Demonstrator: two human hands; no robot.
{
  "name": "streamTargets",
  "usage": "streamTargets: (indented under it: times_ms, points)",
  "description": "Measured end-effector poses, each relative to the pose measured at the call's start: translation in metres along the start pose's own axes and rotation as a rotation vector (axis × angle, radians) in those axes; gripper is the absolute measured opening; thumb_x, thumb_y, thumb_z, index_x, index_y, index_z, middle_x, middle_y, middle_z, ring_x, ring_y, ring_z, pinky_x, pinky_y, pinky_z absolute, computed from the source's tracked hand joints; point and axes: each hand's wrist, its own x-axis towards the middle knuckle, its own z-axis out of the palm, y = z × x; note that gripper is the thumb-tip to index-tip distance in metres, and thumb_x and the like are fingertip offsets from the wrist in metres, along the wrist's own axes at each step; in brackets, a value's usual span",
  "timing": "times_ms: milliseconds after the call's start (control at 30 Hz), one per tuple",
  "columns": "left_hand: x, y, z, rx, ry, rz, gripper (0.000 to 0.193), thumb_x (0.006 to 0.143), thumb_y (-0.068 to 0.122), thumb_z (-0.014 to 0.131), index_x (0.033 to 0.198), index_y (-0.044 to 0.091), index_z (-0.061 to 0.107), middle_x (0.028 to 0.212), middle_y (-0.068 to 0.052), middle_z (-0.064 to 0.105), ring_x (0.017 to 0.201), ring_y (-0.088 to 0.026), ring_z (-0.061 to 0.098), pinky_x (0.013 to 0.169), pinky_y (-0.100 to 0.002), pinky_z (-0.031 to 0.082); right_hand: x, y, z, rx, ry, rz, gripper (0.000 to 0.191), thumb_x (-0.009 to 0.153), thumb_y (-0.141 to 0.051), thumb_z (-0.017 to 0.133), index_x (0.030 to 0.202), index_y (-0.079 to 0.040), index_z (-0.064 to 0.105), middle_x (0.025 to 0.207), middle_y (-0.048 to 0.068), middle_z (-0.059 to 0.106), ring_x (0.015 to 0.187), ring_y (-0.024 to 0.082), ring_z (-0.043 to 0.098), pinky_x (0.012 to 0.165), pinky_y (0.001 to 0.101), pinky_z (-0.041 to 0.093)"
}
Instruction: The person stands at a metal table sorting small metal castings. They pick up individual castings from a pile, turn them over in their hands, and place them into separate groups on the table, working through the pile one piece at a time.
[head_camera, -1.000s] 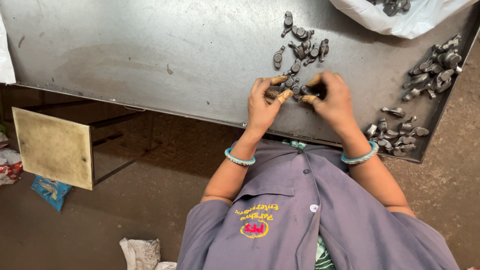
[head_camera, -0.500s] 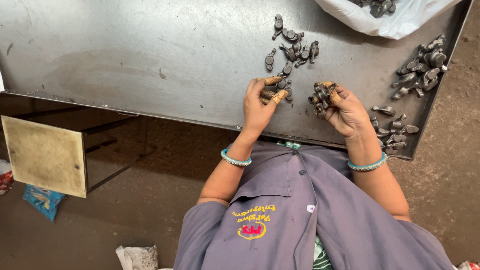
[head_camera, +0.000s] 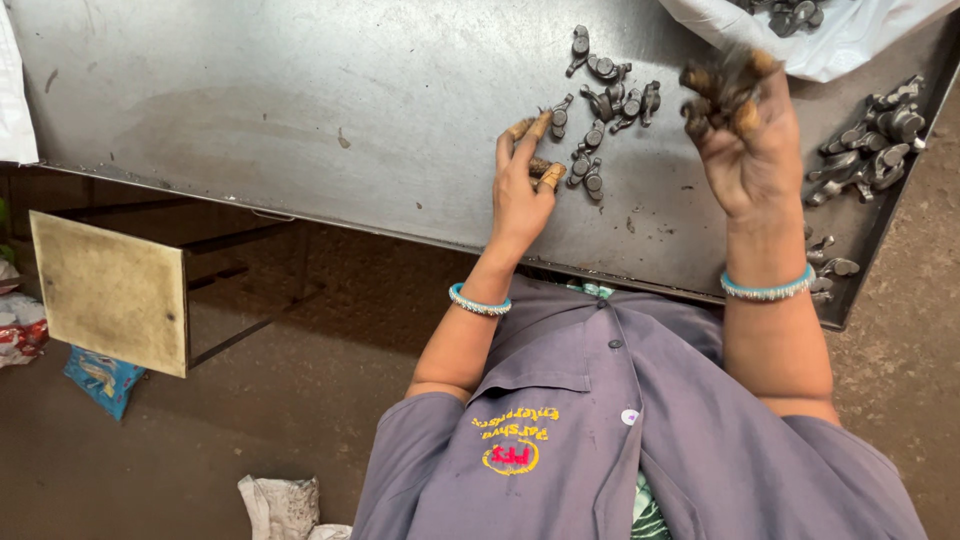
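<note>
Several small dark metal parts (head_camera: 722, 85) now sit clenched in the right hand (head_camera: 745, 140), which has lifted off the steel table (head_camera: 250, 100) toward the white bag (head_camera: 830, 45) — while the left hand (head_camera: 522, 185) stays down, fingers pinching another part from the loose cluster (head_camera: 600, 110).

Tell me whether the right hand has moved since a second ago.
Yes. The right hand rose off the small pile of parts, up toward the white bag.
</note>
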Motion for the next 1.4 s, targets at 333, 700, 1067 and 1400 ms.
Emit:
streamTargets:
  times_ms: [333,700,1067,1400]
  points:
    - [0.012,0.012,-0.005,0.099,-0.2,0.047,0.098,0.061,0.003,0.087,0.149,0.008,0.045,0.153,-0.019,0.043,0.139,-0.04,0.047,0.112,-0.042,0.045,-0.005,0.059,0.047,-1.593,-0.162,-0.413,0.047,0.078,0.007,0.076,0.121,-0.012,0.068,0.107,0.01,0.07,0.105,0.033,0.058,0.094,0.0438,0.051]
    - [-0.006,0.012,0.009,0.013,-0.222,0.081,0.07,0.068,0.001,0.081,0.134,0.001,0.057,0.139,-0.016,0.053,0.128,-0.036,0.058,0.105,-0.039,0.052,-0.05,0.056,-0.04,-0.177,0.078,0.201,0.037,0.092,-0.005,0.08,0.123,-0.004,0.061,0.108,0.006,0.072,0.093,0.012,0.067,0.079,0.0247,0.052]
    - [-0.008,0.009,0.008,-0.062,-0.188,0.059,0.063,0.074,-0.001,0.082,0.133,0.0,0.06,0.13,-0.012,0.057,0.107,-0.028,0.066,0.091,-0.036,0.058,-0.066,0.053,-0.059,0.239,0.099,0.405,0.046,0.091,-0.018,0.078,0.13,-0.001,0.06,0.109,0.008,0.072,0.099,0.024,0.073,0.08,0.0368,0.061]
    - [-0.007,0.006,0.001,-0.157,-0.134,-0.012,0.056,0.078,-0.008,0.072,0.132,-0.003,0.059,0.13,-0.013,0.057,0.097,-0.023,0.069,0.083,-0.031,0.06,-0.005,0.007,-0.017,0.117,0.001,0.042,0.042,0.084,-0.012,0.085,0.118,-0.009,0.06,0.105,0.01,0.074,0.102,0.019,0.074,0.084,0.0295,0.06]
